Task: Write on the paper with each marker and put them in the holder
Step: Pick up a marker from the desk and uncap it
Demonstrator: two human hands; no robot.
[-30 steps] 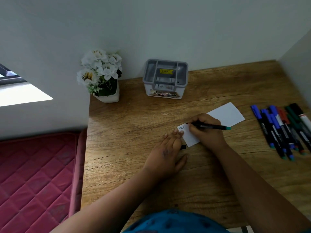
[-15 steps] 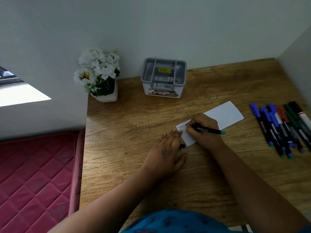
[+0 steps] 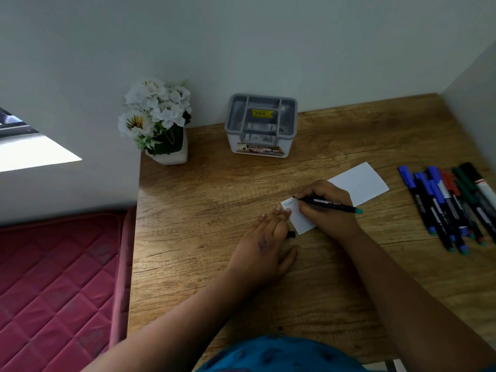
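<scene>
A white paper (image 3: 359,183) lies on the wooden table (image 3: 209,200), with handwriting at its left end. My right hand (image 3: 330,222) grips a black marker with a teal end (image 3: 332,206), its tip touching the paper beside the writing. My left hand (image 3: 264,245) lies flat with straight fingers, the fingertips pressing the paper's left edge. A small black cap (image 3: 291,234) pokes out from under those fingers. The grey holder (image 3: 261,127) stands at the back of the table with nothing in its compartments.
Several capped markers (image 3: 451,205) in blue, red, green and black lie side by side at the right of the table. A white pot of white flowers (image 3: 161,122) stands at the back left corner. A red mattress (image 3: 53,277) lies left of the table. Walls close in behind and on the right.
My right hand and the marker have shifted slightly along the paper while writing. My left hand stays on the paper's edge.
</scene>
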